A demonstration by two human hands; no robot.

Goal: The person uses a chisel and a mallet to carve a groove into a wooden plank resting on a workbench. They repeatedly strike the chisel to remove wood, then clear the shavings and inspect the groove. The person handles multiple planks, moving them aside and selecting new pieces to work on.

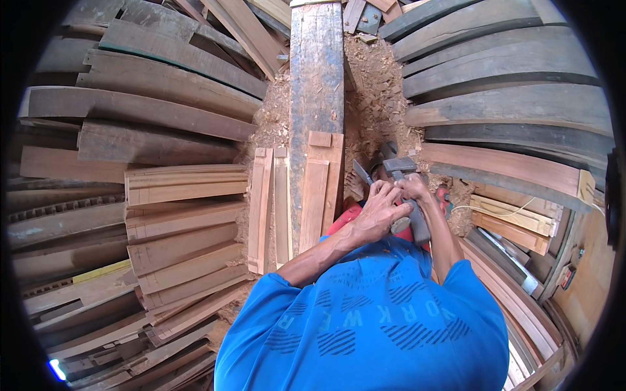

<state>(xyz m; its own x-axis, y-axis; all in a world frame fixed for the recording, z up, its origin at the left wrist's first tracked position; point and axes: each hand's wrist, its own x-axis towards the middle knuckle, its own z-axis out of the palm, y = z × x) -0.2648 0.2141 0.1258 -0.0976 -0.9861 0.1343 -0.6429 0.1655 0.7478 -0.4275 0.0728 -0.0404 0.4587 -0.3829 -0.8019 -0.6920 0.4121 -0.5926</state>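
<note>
My left hand [383, 208] is closed on a chisel-like tool with a flat metal blade [362, 171] pointing up-left and a round pale end [400, 225] below the fingers. Beside it, my right hand [413, 188] grips a dark tool with a blocky head [400, 165]; a long dark body [418, 223] shows beneath the hands. How these parts join is hidden. A bare foot [353, 184] shows partly behind them.
A long weathered beam [316, 78] carries loose boards [315, 202]. Upright pale strips [263, 208] stand left of it. Stacked planks line the left [182, 182] and right [495, 104]. Shavings [373, 78] cover the ground. A red power tool [443, 202] with a cord lies at right.
</note>
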